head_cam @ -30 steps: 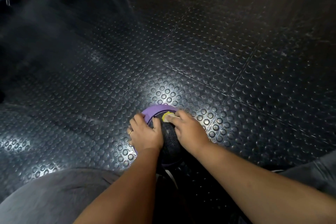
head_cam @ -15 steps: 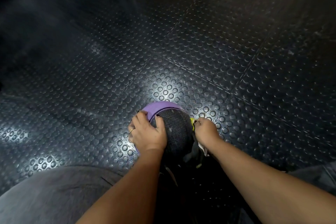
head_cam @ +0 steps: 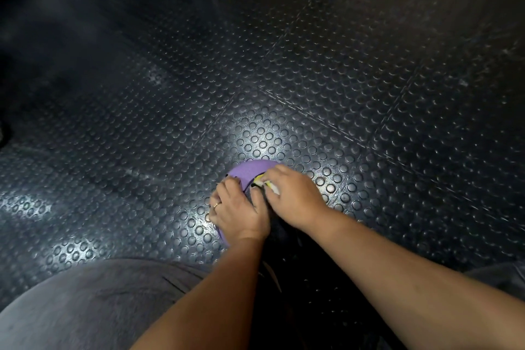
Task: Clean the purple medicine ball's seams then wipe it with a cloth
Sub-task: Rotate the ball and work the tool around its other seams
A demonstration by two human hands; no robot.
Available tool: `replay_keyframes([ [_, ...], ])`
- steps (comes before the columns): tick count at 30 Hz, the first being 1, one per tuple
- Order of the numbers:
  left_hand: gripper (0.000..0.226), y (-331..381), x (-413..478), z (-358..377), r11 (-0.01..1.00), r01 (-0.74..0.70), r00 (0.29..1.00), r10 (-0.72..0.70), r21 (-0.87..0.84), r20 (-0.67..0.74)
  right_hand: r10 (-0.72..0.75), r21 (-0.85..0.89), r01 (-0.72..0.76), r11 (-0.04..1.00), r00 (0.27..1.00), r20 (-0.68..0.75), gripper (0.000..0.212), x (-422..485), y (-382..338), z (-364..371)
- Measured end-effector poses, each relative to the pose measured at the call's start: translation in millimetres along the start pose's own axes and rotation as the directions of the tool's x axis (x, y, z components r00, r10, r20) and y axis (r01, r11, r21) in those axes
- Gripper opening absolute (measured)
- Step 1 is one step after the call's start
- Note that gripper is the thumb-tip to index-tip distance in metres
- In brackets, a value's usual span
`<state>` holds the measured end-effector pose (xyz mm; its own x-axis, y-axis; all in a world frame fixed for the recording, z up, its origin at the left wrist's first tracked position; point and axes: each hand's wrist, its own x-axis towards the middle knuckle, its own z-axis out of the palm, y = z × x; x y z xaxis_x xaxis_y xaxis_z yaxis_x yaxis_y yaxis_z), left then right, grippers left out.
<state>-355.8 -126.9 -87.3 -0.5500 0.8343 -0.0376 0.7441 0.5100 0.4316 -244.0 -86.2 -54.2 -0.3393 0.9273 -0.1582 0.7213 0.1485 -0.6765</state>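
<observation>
Black rubber floor tiles [head_cam: 312,79] with raised round studs fill the view, glossy where light pools near the middle, their joins running diagonally. On them, close in front of the person, sits the round purple and black medicine ball [head_cam: 250,172], mostly hidden by both hands. The left hand [head_cam: 238,211], wearing a thin ring [head_cam: 216,205], curls its fingers over the ball's near left side. The right hand [head_cam: 297,199] pinches a small white and yellow cloth [head_cam: 268,183] against the top. A grey trouser knee [head_cam: 85,307] fills the lower left corner.
</observation>
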Motion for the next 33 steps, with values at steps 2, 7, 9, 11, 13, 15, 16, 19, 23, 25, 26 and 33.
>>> replay_keyframes([
  [2,0.057,2.3,-1.9,0.9,1.0,0.0,1.0,0.0,-0.014,-0.011,0.08,-0.002,-0.08,0.997,0.995,-0.056,0.022,1.2,12.4,-2.8],
  [7,0.052,0.7,-6.3,2.5,0.998,-0.048,0.999,0.047,-0.039,-0.024,0.312,0.033,-0.31,0.95,0.948,-0.066,0.021,1.3,52.3,-3.0],
  [9,0.05,1.4,-7.0,3.0,0.997,-0.066,0.998,0.065,-0.034,-0.024,0.429,0.031,-0.428,0.903,0.903,-0.035,0.024,-1.5,62.7,1.8],
  [11,0.049,2.0,-8.7,4.3,0.996,-0.093,0.996,0.093,-0.017,-0.015,0.532,0.015,-0.532,0.847,0.847,0.017,0.027,-4.8,67.8,6.0],
  [13,0.049,1.1,-9.6,5.3,0.994,-0.113,0.994,0.113,0.0,-0.006,0.563,0.064,-0.563,0.824,0.826,0.016,0.027,-4.6,62.9,7.3],
  [15,0.051,1.3,-8.4,6.0,0.994,-0.108,0.994,0.108,-0.006,-0.007,0.475,0.116,-0.468,0.876,0.88,-0.033,0.025,-2.4,49.2,5.8],
  [16,0.052,1.8,-6.8,5.5,0.995,-0.103,0.995,0.103,-0.01,-0.008,0.408,0.119,-0.4,0.909,0.912,-0.048,0.024,-1.7,39.7,4.1],
  [19,0.057,2.2,-1.1,2.5,0.997,-0.078,0.997,0.077,-0.027,-0.012,0.147,0.071,-0.145,0.987,0.989,-0.022,0.025,-6.2,12.6,-0.4],
  [23,0.062,-2.1,6.7,-2.0,0.994,-0.024,1.0,0.023,-0.105,-0.01,-0.072,-0.071,0.073,0.995,0.997,0.017,0.027,-14.0,-2.0,0.7],
  [25,0.062,-2.1,9.2,-2.0,0.994,-0.006,1.0,0.005,-0.109,-0.008,-0.043,-0.126,0.037,0.991,0.998,-0.042,0.025,-12.6,0.2,4.5],
  [26,0.061,-2.0,10.0,-1.9,0.995,-0.003,1.0,0.003,-0.103,-0.001,-0.029,-0.146,0.017,0.989,0.997,-0.077,0.022,-11.5,1.5,6.0],
  [33,0.057,-0.6,9.8,-3.8,0.992,0.007,1.0,-0.009,-0.128,-0.012,0.231,-0.042,-0.236,0.971,0.969,-0.087,0.024,2.8,40.6,8.6],
])
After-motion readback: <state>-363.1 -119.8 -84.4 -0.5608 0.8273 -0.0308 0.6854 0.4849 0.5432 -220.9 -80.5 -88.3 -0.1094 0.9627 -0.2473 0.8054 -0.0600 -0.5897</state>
